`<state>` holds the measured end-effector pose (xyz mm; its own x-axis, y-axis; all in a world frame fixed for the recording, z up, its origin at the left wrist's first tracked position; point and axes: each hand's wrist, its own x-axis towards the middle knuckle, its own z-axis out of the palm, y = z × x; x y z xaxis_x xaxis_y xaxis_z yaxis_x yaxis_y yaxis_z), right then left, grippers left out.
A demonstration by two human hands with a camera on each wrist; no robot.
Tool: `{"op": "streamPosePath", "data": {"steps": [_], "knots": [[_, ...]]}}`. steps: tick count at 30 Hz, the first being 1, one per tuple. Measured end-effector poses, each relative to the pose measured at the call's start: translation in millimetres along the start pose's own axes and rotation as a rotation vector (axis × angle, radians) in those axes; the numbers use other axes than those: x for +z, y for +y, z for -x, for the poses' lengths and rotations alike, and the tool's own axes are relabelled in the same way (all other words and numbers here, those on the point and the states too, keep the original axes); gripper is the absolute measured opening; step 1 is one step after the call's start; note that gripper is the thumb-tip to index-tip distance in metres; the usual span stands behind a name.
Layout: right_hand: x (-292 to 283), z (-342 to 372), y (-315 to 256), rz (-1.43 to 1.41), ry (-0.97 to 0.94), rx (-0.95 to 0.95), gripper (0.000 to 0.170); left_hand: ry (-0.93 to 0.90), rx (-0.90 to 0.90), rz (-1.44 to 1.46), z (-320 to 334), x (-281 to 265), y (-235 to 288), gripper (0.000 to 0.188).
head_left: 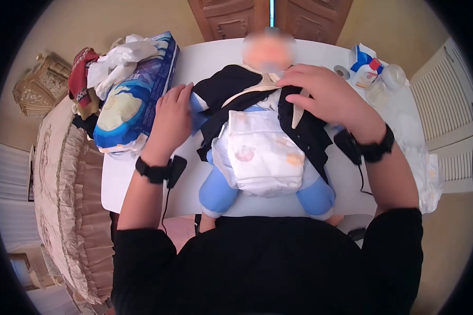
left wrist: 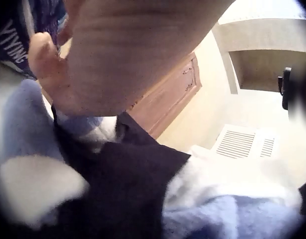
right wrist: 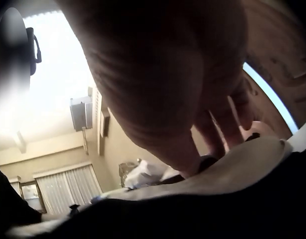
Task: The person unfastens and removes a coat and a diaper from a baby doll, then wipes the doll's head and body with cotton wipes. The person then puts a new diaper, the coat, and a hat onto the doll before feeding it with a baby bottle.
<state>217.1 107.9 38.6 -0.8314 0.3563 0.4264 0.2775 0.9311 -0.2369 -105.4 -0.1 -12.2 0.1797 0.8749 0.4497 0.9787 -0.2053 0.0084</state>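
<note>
A baby-sized figure with a blurred head lies face up in a blue outfit [head_left: 219, 191]. Over its upper body spreads a black jacket [head_left: 231, 84] with cream trim. A white diaper [head_left: 265, 152] with printed pictures covers its middle. My left hand [head_left: 172, 118] is beside the blue sleeve at the jacket's left cuff, fingers extended; in the left wrist view the thumb [left wrist: 42, 45] stands apart. My right hand [head_left: 328, 94] hovers over the jacket's collar near the head, thumb and fingers spread. In the right wrist view its thumb tip is right at the cream trim [right wrist: 242, 167].
A blue diaper pack [head_left: 155, 84] with white cloths [head_left: 123, 60] on it stands at the table's left. Bottles, including one with a red cap [head_left: 366, 75], and a roll [head_left: 342, 72] are at the back right. A quilted bed [head_left: 63, 173] adjoins the white table [head_left: 207, 50].
</note>
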Motion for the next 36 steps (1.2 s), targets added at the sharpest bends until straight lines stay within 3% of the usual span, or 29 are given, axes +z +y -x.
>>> {"op": "streamPosePath", "data": {"steps": [2,4,5,7,8,11,15,19,20,23,26,28,30,31,34,36], "knots": [[-21.4,17.0,-36.8,-0.222,0.008,0.499,0.022,0.079,0.071,0.128,4.5,-16.7,19.1,0.058],[-21.9,44.2,-51.1,-0.279,0.011,0.602,0.028,0.041,0.096,0.427,17.4,-21.3,39.8,0.050],[-20.1,55.9,-57.5,-0.338,0.009,0.699,0.033,0.037,0.096,0.428,20.4,-13.4,48.8,0.050],[3.6,76.5,-70.0,-0.321,0.054,0.690,0.037,-0.039,-0.238,0.946,31.3,7.2,61.8,0.040],[10.9,83.7,-74.6,-0.295,0.101,0.675,0.042,-0.043,-0.237,0.945,32.1,9.5,61.5,0.040],[25.8,89.1,-80.6,-0.372,0.090,0.741,0.041,-0.188,-0.616,1.357,21.0,9.0,60.5,0.032],[17.5,83.9,-77.0,-0.324,0.210,0.718,0.024,-0.106,-0.555,1.138,16.9,-7.9,49.3,0.015],[9.1,77.7,-80.7,-0.614,0.406,0.747,0.014,-0.064,-0.488,1.380,16.5,-47.0,64.1,0.023],[9.3,74.6,-83.8,-0.614,0.406,0.742,0.014,-0.059,-0.487,1.377,16.8,-55.3,72.7,0.023],[13.6,61.0,-99.2,-0.639,0.470,0.581,0.015,-0.118,-0.260,1.193,19.2,-58.7,107.2,0.030],[23.7,52.4,-115.7,-0.491,0.318,0.418,0.019,-0.175,-0.095,0.871,23.4,-52.9,133.6,0.034],[33.8,51.9,-120.5,-0.245,-0.022,0.350,0.025,-0.268,0.026,0.849,21.3,-59.2,136.7,0.045],[29.8,57.0,-126.1,-0.223,0.011,0.265,0.027,-0.270,-0.142,1.152,25.8,-56.5,130.2,0.049],[27.4,58.2,-127.1,-0.206,0.038,0.185,0.029,-0.266,-0.141,1.151,25.3,-57.2,125.7,0.049],[19.8,56.3,-126.9,-0.142,0.074,0.161,0.029,-0.209,-0.106,1.023,27.0,-59.5,120.7,0.049],[23.7,57.8,-122.3,-0.188,0.087,0.103,0.026,-0.198,-0.016,0.758,28.3,-60.2,122.2,0.041]]}}
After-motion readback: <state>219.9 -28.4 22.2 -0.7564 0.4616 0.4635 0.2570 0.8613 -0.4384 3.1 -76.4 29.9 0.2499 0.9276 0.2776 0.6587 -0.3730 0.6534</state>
